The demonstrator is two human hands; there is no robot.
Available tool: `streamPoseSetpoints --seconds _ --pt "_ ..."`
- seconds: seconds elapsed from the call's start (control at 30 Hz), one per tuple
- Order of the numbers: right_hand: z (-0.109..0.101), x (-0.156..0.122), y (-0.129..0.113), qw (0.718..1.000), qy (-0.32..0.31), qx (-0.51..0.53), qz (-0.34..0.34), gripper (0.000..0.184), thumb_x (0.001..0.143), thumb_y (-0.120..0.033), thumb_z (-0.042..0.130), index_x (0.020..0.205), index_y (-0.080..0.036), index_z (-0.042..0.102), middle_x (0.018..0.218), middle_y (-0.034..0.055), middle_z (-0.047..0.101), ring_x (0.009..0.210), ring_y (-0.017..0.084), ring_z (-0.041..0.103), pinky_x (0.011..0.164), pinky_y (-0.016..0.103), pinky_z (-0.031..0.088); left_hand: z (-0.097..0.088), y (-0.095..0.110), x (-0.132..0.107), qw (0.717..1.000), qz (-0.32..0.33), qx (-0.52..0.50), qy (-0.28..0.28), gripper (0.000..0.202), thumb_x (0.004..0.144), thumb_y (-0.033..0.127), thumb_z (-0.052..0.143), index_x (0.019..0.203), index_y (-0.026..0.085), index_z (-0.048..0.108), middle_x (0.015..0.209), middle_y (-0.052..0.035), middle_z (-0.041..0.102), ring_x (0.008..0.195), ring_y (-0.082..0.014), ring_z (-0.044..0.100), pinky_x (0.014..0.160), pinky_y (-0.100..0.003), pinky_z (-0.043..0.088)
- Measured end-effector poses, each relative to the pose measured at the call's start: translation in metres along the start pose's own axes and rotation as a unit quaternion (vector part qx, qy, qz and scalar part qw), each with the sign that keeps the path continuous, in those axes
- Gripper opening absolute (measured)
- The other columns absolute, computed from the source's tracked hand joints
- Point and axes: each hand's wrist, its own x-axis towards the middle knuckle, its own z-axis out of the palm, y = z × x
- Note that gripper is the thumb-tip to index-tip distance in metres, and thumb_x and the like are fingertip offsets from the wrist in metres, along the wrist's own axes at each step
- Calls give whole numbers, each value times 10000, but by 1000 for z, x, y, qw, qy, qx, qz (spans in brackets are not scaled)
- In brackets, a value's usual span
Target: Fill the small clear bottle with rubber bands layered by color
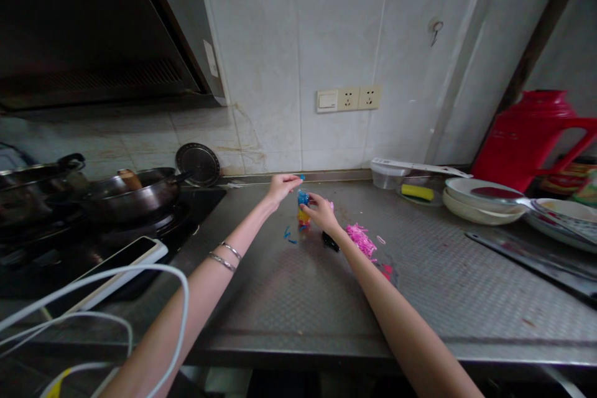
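On the steel counter (326,298) stands a small clear bottle (303,208) filled with blue, yellow and orange bits. My right hand (321,211) is closed around its right side. My left hand (281,186) hovers just above the bottle's mouth, pinching a small blue piece between fingertips. Loose blue pieces (289,236) lie left of the bottle. A heap of pink strips (361,239) lies to the right, beside my right forearm, with a small black object (330,240) under my wrist.
A wok (130,196) and another pan sit on the black stove (93,249) at left, with a phone (125,261) and white cables at its front. At right are stacked plates (480,199), a red thermos (527,137), a plastic container (387,175) and a knife (527,258).
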Motion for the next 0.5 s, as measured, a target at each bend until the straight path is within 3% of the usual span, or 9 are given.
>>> streamPoseSetpoints --seconds 0.13,0.5 --pt "-1 0 0 1000 -5 3 -3 348 684 -268 558 1012 -152 577 921 56 634 813 156 590 775 285 458 7 -4 -2 999 -13 31 -14 305 567 321 675 774 96 666 730 -65 650 632 -113 531 562 -221 383" --pt "-2 0 -3 1000 -14 12 -8 319 690 -263 543 992 -165 573 931 43 628 829 153 580 791 284 444 4 -15 -5 997 -18 48 -55 321 589 354 645 801 115 675 730 -57 649 637 -116 526 545 -215 370"
